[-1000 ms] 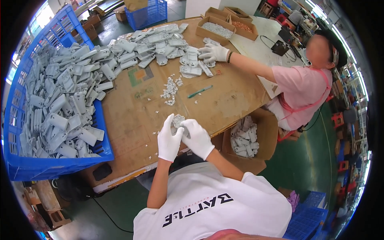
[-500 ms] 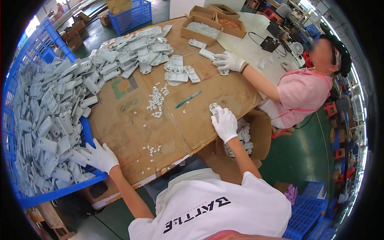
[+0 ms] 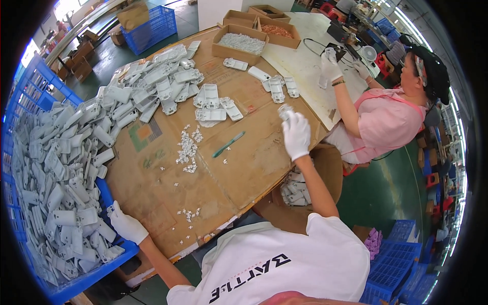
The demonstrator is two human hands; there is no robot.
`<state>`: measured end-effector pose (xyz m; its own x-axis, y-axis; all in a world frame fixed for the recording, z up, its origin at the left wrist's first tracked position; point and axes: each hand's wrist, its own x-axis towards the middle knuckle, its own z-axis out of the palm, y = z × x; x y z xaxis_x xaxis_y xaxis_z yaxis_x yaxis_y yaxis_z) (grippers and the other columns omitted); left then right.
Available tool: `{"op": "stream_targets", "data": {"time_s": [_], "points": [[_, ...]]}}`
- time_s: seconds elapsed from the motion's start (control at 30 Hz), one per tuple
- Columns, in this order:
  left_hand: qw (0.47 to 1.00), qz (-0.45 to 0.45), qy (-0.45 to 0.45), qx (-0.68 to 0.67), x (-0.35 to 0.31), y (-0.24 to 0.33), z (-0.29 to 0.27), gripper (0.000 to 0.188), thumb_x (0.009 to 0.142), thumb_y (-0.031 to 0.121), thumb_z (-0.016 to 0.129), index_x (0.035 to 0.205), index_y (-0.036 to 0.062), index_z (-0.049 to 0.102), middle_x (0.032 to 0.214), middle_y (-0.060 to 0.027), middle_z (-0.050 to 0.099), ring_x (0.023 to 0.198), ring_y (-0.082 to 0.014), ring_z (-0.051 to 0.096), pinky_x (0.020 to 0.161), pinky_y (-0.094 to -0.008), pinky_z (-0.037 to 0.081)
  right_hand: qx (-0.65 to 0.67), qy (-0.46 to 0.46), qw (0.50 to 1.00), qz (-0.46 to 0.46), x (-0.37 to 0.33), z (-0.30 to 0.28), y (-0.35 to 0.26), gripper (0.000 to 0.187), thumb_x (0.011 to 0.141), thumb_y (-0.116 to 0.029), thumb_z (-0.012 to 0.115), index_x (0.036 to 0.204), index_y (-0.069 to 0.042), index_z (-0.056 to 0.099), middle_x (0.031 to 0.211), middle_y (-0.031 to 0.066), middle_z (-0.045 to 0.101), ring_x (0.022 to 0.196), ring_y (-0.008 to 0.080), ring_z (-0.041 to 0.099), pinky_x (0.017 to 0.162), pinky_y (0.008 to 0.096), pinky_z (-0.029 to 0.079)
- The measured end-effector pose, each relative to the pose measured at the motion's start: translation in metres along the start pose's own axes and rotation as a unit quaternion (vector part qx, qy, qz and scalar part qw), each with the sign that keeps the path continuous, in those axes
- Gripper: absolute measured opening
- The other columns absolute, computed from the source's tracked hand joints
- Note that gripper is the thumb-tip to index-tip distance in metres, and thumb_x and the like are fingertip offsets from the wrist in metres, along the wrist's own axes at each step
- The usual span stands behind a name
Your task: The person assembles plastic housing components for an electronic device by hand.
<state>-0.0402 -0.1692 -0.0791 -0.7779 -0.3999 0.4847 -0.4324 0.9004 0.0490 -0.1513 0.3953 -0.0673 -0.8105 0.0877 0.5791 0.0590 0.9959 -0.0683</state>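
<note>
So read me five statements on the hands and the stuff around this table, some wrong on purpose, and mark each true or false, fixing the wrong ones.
1. The right hand holds a grey part. True.
2. The pen lies in the crate. False: it lies on the table.
3. The left hand is at the crate's edge. True.
4. The co-worker's top is black. False: it is pink.
5. The small white bits lie left of the pen in the picture. True.
</note>
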Motion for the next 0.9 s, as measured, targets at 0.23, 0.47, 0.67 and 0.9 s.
{"op": "stream_targets", "data": {"time_s": [0.23, 0.47, 0.67, 0.9], "points": [[0.995, 0.070, 0.029, -0.061, -0.002, 0.004, 0.016, 0.044, 0.089, -0.006, 0.055, 0.130, 0.0077, 0.062, 0.124, -0.0196, 0.062, 0.113, -0.0372, 0.060, 0.096, -0.0428, 0.049, -0.220, -0.091, 0.946, 0.219, 0.076, 0.047, 0.102, 0.034, 0.095, -0.038, 0.062, 0.109, -0.007, 0.064, 0.108, 0.0174, 0.065, 0.099, 0.0330, 0.064, 0.086, 0.0459, 0.052], [0.985, 0.122, 0.052, -0.114, -0.008, 0.006, 0.012, 0.040, 0.085, -0.007, 0.059, 0.121, 0.0060, 0.066, 0.111, -0.0188, 0.066, 0.103, -0.0380, 0.062, 0.090, -0.0456, 0.050, -0.151, -0.049, 0.987, -0.026, 0.098, 0.053, 0.057, 0.036, 0.089, -0.041, 0.067, 0.109, -0.010, 0.066, 0.112, 0.0086, 0.065, 0.104, 0.0292, 0.062, 0.088, 0.0444, 0.050], [0.959, 0.105, 0.019, -0.261, -0.014, 0.024, -0.001, 0.031, 0.086, -0.006, 0.061, 0.114, 0.0061, 0.069, 0.104, -0.0135, 0.070, 0.096, -0.0314, 0.068, 0.087, -0.0374, 0.053, -0.140, -0.118, 0.981, 0.066, 0.096, 0.077, 0.076, 0.021, 0.088, -0.023, 0.062, 0.097, -0.005, 0.069, 0.098, 0.0174, 0.069, 0.088, 0.0363, 0.071, 0.076, 0.0468, 0.058], [0.806, -0.039, -0.238, -0.540, -0.017, 0.029, -0.031, 0.023, 0.097, 0.002, 0.057, 0.117, -0.0018, 0.067, 0.092, -0.0097, 0.072, 0.072, -0.0141, 0.068, 0.067, -0.0264, 0.055, -0.070, -0.040, 0.986, 0.148, 0.069, 0.014, 0.031, 0.021, 0.088, -0.023, 0.060, 0.092, -0.003, 0.064, 0.095, 0.0196, 0.067, 0.087, 0.0393, 0.066, 0.076, 0.0507, 0.053]]}}
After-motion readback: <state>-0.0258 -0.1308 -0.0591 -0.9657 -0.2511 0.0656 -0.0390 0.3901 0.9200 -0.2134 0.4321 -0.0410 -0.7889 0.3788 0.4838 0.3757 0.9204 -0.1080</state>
